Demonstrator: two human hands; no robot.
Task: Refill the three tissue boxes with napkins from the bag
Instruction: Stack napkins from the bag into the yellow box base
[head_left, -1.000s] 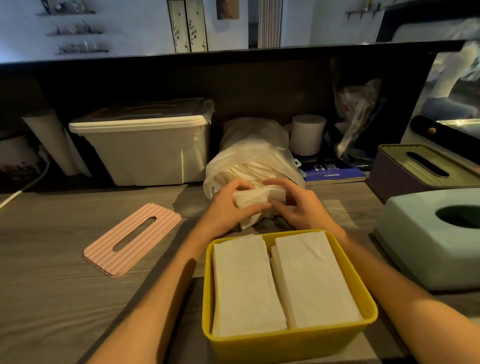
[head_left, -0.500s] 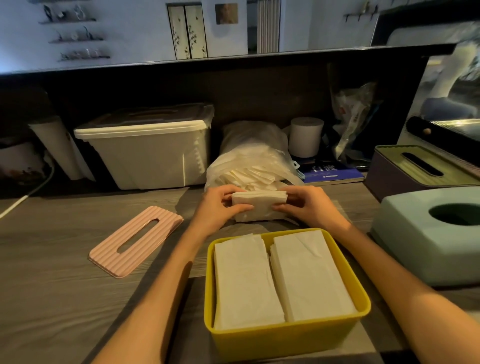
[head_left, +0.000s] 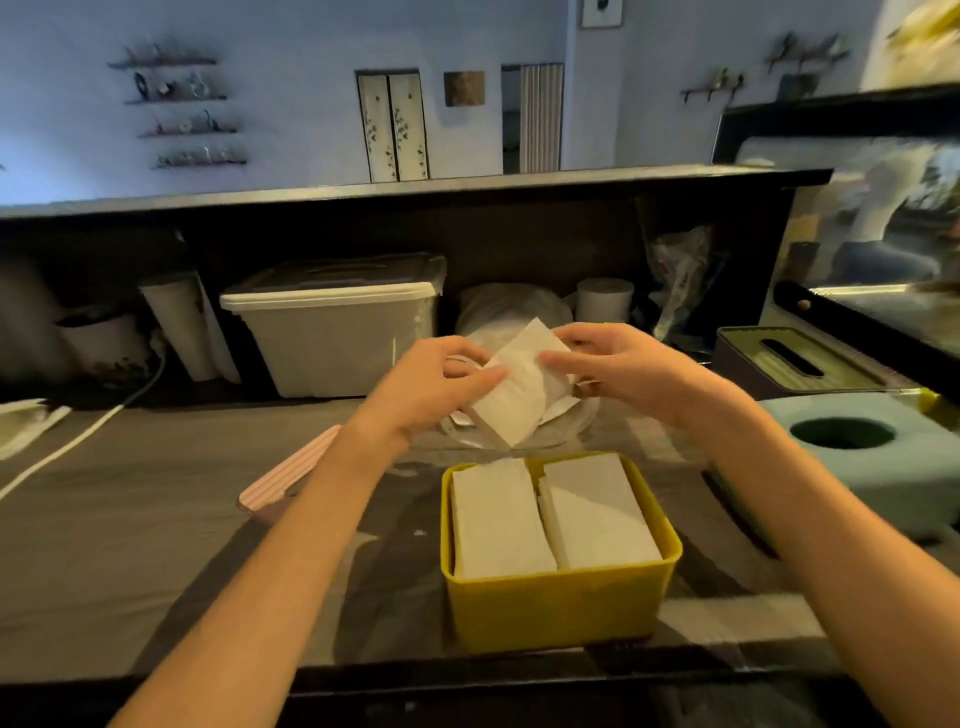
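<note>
- Right now your left hand (head_left: 431, 384) and right hand (head_left: 623, 369) both pinch one stack of napkins (head_left: 519, 389), thumbs on the near face, fingers curled behind.
- Stack is tilted, one corner up, one corner pointing down toward the yellow box (head_left: 561, 608). It's lifted off the counter, above and behind the yellow box.
- Left hand has the stack's left edge, right hand its upper right edge; stack sits between the two grips.
- Plastic bag (head_left: 514, 312) lies directly behind the yellow box, mostly hidden by your hands; a few more napkins show at its mouth.
- Yellow box is open-topped and holds two napkin piles side by side, near rim level.
- Pink lid (head_left: 283, 488), ribbed, lies flat to the left of the yellow box, partly under your left forearm.
- Teal box (head_left: 883, 478) with a round top opening stands right of the yellow box; a dark box with a slotted green lid (head_left: 789, 361) sits behind that.
- Surface is a grey wood-grain counter (head_left: 130, 545), dim light.
- Behind-left of the yellow box: a lidded white tub (head_left: 332, 338). White cable (head_left: 78, 441) runs across the counter further left.
- Paper roll (head_left: 605, 301) stands behind the bag, against a dark back panel.
- Room beyond: pale wall with small shelves.
</note>
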